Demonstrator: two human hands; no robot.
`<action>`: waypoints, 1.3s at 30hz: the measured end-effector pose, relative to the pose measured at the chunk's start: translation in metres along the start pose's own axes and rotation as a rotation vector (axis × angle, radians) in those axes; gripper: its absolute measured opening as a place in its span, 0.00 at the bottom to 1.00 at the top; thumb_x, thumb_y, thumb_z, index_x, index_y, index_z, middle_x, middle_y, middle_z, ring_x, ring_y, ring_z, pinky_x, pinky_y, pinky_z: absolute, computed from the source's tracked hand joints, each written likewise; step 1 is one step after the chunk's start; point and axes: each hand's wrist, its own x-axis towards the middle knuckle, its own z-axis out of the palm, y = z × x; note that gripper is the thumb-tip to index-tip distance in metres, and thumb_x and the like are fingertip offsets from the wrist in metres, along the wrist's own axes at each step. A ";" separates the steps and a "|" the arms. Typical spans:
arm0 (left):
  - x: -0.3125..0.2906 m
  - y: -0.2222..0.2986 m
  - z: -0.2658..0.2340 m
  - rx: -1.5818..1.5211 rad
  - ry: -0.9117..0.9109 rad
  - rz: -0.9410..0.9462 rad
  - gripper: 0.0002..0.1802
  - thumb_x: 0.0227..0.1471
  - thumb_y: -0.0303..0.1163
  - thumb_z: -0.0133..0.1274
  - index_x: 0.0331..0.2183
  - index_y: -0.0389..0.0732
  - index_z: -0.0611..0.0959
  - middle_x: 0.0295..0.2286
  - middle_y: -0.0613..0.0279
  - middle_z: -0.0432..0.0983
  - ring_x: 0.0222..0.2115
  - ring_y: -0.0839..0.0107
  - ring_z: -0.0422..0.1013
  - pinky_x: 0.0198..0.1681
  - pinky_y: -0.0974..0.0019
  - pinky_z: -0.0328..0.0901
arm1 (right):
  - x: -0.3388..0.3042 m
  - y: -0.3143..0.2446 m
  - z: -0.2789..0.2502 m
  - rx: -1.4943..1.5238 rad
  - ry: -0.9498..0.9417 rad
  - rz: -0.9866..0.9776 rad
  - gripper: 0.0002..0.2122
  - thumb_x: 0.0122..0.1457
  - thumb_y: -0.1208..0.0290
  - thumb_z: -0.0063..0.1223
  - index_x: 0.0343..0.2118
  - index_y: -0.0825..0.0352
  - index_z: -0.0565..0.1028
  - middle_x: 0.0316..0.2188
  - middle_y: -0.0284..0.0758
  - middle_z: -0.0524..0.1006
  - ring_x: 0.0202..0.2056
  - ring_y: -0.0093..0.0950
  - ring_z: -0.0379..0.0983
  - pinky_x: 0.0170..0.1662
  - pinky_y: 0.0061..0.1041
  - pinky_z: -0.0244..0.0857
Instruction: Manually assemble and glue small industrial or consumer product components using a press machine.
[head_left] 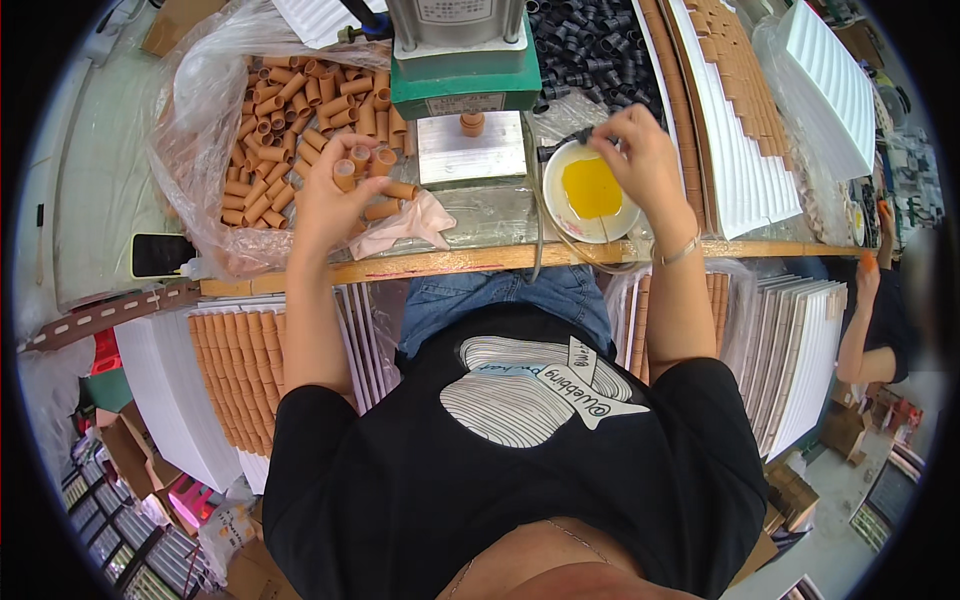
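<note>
My left hand (338, 198) is closed around several orange-brown tubes (345, 172), their round ends facing up, beside the pile of like tubes (292, 98). My right hand (645, 155) is over the right rim of a white bowl (556, 216) holding yellow liquid (590, 188). Its fingertips pinch a small black plastic fitting (585, 135), partly hidden by the fingers. Between my hands stands a green and grey press (465, 88). A brown round piece (472, 124) sits above its bare metal plate (470, 158). Below my left hand lies a pale pink cloth (410, 228).
Black fittings (590, 50) are heaped behind the bowl. White trays with brown tubes (735, 70) stand at the right; more stacked trays (235, 370) are below the wooden table edge (450, 264). A phone (163, 255) lies at left. Another person's arm (866, 300) shows at far right.
</note>
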 end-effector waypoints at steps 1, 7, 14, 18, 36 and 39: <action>-0.006 0.006 0.006 0.003 -0.001 0.000 0.21 0.39 0.19 0.62 0.38 0.41 0.76 0.34 0.64 0.76 0.39 0.69 0.72 0.41 0.68 0.66 | -0.014 0.000 0.001 -0.004 -0.002 -0.029 0.04 0.47 0.70 0.62 0.27 0.61 0.79 0.29 0.32 0.72 0.30 0.33 0.72 0.32 0.34 0.63; -0.017 0.033 0.072 -0.463 -0.105 0.085 0.17 0.44 0.20 0.62 0.38 0.38 0.77 0.35 0.68 0.75 0.35 0.82 0.69 0.39 0.77 0.66 | -0.052 0.002 0.021 -0.201 0.163 -0.262 0.03 0.45 0.72 0.61 0.25 0.58 0.78 0.29 0.27 0.71 0.34 0.28 0.68 0.36 0.32 0.55; -0.023 0.053 0.106 -0.344 -0.146 0.173 0.15 0.45 0.19 0.61 0.38 0.38 0.78 0.35 0.66 0.77 0.38 0.82 0.70 0.41 0.76 0.65 | -0.053 -0.017 0.005 0.217 0.195 -0.167 0.04 0.49 0.77 0.60 0.28 0.64 0.77 0.32 0.32 0.72 0.36 0.27 0.69 0.38 0.25 0.58; -0.023 0.050 0.120 -0.346 -0.140 0.177 0.18 0.49 0.21 0.59 0.43 0.39 0.76 0.38 0.65 0.76 0.38 0.79 0.71 0.43 0.73 0.66 | -0.049 -0.047 -0.011 0.764 0.056 -0.085 0.04 0.50 0.79 0.60 0.28 0.69 0.76 0.32 0.35 0.73 0.36 0.27 0.70 0.41 0.21 0.62; -0.028 0.051 0.168 -1.659 -0.240 -0.692 0.08 0.57 0.33 0.52 0.39 0.42 0.76 0.38 0.62 0.75 0.40 0.68 0.71 0.47 0.59 0.68 | -0.046 -0.045 -0.004 0.034 0.303 -0.414 0.05 0.44 0.72 0.60 0.27 0.59 0.78 0.31 0.29 0.73 0.33 0.28 0.68 0.38 0.30 0.55; -0.025 0.057 0.175 -1.655 -0.161 -0.675 0.09 0.57 0.33 0.53 0.39 0.41 0.76 0.38 0.62 0.75 0.40 0.71 0.72 0.43 0.66 0.69 | -0.041 -0.047 -0.005 0.002 0.334 -0.420 0.05 0.44 0.73 0.60 0.26 0.59 0.77 0.30 0.29 0.73 0.32 0.29 0.68 0.37 0.30 0.55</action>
